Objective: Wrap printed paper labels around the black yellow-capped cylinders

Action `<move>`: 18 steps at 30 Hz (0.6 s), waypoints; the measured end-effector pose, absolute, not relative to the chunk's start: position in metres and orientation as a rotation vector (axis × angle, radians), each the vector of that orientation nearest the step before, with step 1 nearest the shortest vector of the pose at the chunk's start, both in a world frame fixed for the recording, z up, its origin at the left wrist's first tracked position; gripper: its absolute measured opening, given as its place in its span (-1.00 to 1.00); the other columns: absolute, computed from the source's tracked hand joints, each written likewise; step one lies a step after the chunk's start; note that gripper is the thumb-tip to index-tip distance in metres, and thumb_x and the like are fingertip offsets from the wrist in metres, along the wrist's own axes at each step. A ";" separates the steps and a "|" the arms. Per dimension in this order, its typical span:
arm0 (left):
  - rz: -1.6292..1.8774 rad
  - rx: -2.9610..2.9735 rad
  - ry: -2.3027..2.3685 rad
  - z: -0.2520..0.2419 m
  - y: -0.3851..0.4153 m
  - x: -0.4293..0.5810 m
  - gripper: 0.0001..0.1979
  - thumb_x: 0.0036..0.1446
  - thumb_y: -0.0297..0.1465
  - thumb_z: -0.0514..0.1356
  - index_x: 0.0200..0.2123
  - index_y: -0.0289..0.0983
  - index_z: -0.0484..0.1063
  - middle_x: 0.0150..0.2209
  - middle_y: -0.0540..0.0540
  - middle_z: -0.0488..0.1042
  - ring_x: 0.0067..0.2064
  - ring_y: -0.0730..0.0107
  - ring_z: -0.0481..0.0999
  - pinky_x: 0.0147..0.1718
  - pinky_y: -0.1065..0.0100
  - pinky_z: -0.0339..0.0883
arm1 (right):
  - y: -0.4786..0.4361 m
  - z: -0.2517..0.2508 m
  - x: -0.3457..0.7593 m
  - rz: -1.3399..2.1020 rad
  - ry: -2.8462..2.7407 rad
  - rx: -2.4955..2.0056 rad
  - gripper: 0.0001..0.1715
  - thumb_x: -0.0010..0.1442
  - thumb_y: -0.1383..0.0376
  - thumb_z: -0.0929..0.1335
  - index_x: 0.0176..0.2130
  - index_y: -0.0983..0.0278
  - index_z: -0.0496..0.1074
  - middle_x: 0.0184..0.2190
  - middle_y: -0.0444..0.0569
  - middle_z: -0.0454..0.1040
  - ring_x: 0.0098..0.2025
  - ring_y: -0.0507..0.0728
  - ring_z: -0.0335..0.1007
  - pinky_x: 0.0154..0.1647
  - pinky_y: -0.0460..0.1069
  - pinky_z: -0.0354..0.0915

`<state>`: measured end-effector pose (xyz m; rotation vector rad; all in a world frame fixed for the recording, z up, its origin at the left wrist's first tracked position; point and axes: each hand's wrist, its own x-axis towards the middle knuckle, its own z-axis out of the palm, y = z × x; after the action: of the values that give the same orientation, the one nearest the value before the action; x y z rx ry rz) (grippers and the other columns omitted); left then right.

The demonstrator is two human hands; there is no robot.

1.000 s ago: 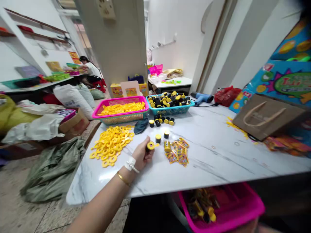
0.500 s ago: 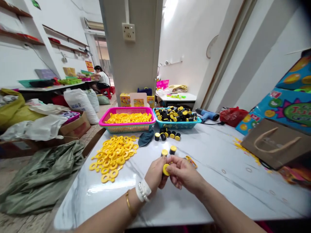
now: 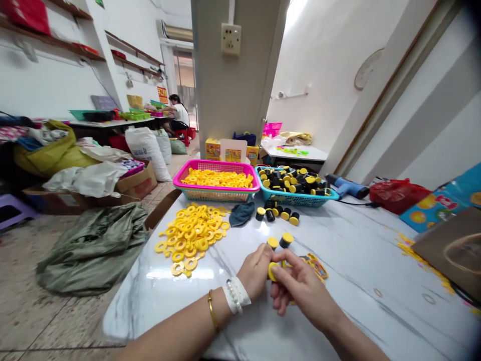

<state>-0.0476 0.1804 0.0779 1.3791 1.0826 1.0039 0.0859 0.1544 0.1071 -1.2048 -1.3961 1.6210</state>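
Two hands now share one black-and-yellow cylinder (image 3: 272, 272) just above the front part of the marbled counter (image 3: 161, 301); a second ago the left hand held it alone, its end showing a yellow ring around a dark middle, whereas a solid yellow disc faces up now, so the end has probably been covered and the handling is at the cap. The left hand (image 3: 257, 271) has its fingers curled closed around the body, most of which they hide; the right hand (image 3: 306, 281) has thumb and forefinger closed at the yellow end, its other fingers bent loosely underneath. Just beyond them stand two capped cylinders (image 3: 286, 240), and printed packets (image 3: 317, 263) lie partly hidden behind the right hand. Of the containers, the pink basket (image 3: 218, 189), apparently nested in a teal one (image 3: 218, 196), is filled with yellow ring pieces (image 3: 218, 177); the blue basket (image 3: 300, 199) beside it is heaped with black, yellow-ended cylinders (image 3: 296, 181), lying at all angles. A small cluster of cylinders (image 3: 278, 214) sits on the counter in front of that basket, and a loose pile of yellow rings (image 3: 195, 233) spreads before the pink one, near a dark cloth (image 3: 241, 214).
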 end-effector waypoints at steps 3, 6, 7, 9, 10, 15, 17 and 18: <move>1.024 1.677 1.131 0.086 0.181 -0.051 -0.49 0.33 -0.05 -0.20 -0.45 -0.24 0.27 -0.45 -0.03 0.35 -0.36 0.37 0.35 -0.31 0.34 0.23 | 0.152 0.107 0.094 1.620 -1.398 -1.293 -0.44 0.12 -0.12 0.38 -0.12 0.22 0.22 -0.65 -0.22 0.45 -0.68 0.06 0.42 -0.70 -0.10 0.35; 1.078 1.791 1.187 0.089 0.185 -0.054 -0.57 0.32 -0.13 -0.15 -0.45 -0.23 0.28 -0.45 -0.03 0.36 -0.35 0.36 0.36 -0.31 0.34 0.20 | 0.153 0.099 0.094 1.637 -1.518 -1.425 -0.49 0.15 -0.09 0.33 -0.13 0.24 0.24 -0.69 -0.22 0.43 -0.71 0.08 0.39 -0.77 -0.13 0.27; 1.070 1.797 1.211 0.088 0.187 -0.054 -0.61 0.30 -0.15 -0.10 -0.45 -0.23 0.29 -0.46 -0.02 0.36 -0.37 0.36 0.36 -0.33 0.35 0.19 | 0.153 0.096 0.094 1.644 -1.554 -1.459 -0.53 0.17 -0.07 0.30 -0.14 0.24 0.25 -0.70 -0.21 0.43 -0.72 0.08 0.39 -0.79 -0.13 0.23; 1.013 1.789 1.259 0.084 0.192 -0.054 -0.71 0.22 -0.19 0.02 -0.46 -0.23 0.29 -0.52 0.01 0.34 -0.43 0.39 0.33 -0.39 0.37 0.15 | 0.155 0.092 0.093 1.589 -1.655 -1.505 -0.61 0.23 -0.01 0.24 -0.15 0.23 0.29 -0.70 -0.21 0.43 -0.73 0.07 0.36 -0.82 -0.15 0.15; 0.983 1.780 1.279 0.081 0.195 -0.054 -0.74 0.18 -0.21 0.08 -0.47 -0.23 0.29 -0.55 0.03 0.33 -0.46 0.40 0.32 -0.42 0.38 0.13 | 0.155 0.092 0.094 1.508 -1.734 -1.519 -0.65 0.25 0.03 0.23 -0.16 0.23 0.32 -0.70 -0.21 0.43 -0.74 0.05 0.34 -0.81 -0.15 0.12; 1.013 1.695 1.364 0.073 0.213 -0.061 -0.75 0.10 -0.19 0.11 -0.48 -0.24 0.32 -0.56 0.03 0.34 -0.48 0.41 0.31 -0.44 0.40 0.12 | 0.154 0.115 0.112 1.014 -1.972 -1.488 -0.69 0.29 0.11 0.25 -0.15 0.23 0.46 -0.67 -0.21 0.43 -0.71 -0.02 0.28 -0.65 -0.14 0.17; 1.080 1.691 1.419 0.076 0.220 -0.068 -0.67 0.12 -0.13 0.05 -0.55 -0.23 0.24 -0.59 0.04 0.26 -0.47 0.40 0.29 -0.45 0.39 0.09 | 0.155 0.124 0.125 0.869 -1.948 -1.444 -0.67 0.29 0.09 0.27 -0.12 0.22 0.48 -0.64 -0.19 0.43 -0.63 0.00 0.31 -0.59 -0.12 0.20; 1.111 1.700 1.444 0.079 0.222 -0.072 -0.63 0.12 -0.11 0.01 -0.59 -0.22 0.19 -0.61 0.04 0.22 -0.48 0.40 0.26 -0.45 0.39 0.08 | 0.153 0.125 0.133 0.788 -1.929 -1.425 -0.66 0.29 0.08 0.28 -0.14 0.22 0.50 -0.63 -0.19 0.42 -0.60 0.01 0.32 -0.56 -0.11 0.20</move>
<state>-0.0719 0.2221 0.0790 1.6995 1.4443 1.1105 0.1331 0.1534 0.1250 -1.4250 -1.9288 0.7879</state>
